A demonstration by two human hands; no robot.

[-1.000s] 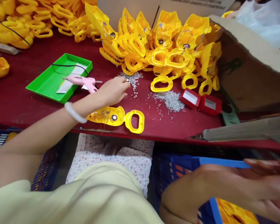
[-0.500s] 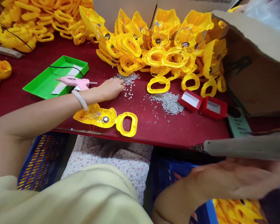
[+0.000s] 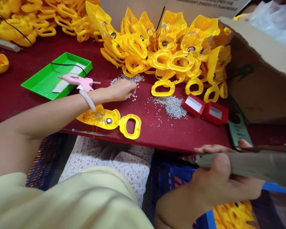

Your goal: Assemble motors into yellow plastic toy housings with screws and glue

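Note:
My left hand (image 3: 123, 90), a pale bangle on its wrist, is closed over the near edge of a pile of small round silvery pieces (image 3: 139, 78). Its fingertips point down and hide whatever they pinch. At the right, my right hand (image 3: 226, 178) wraps round a grey electric screwdriver (image 3: 205, 160), thumb on the near side and fingers beyond; the metal tip points left. Under my left forearm lies a yellow plastic half-shell (image 3: 114, 118), hollow side up, with thin wires, a round metal disc and a ring-shaped handle. Its left end is partly covered by the arm.
Small screws (image 3: 173, 106) lie heaped beside two red boxes (image 3: 215, 113). A pink glue gun (image 3: 77, 80) rests at a green tray (image 3: 38, 83). Yellow shells (image 3: 166, 60) are stacked along the back. A cardboard box (image 3: 264, 79) borders the right; blue crates (image 3: 44, 162) stand below.
My left hand has shifted slightly right and its fingers are drawn together. My right hand, earlier below the electric screwdriver, now has its thumb over it; the tool has moved left and down.

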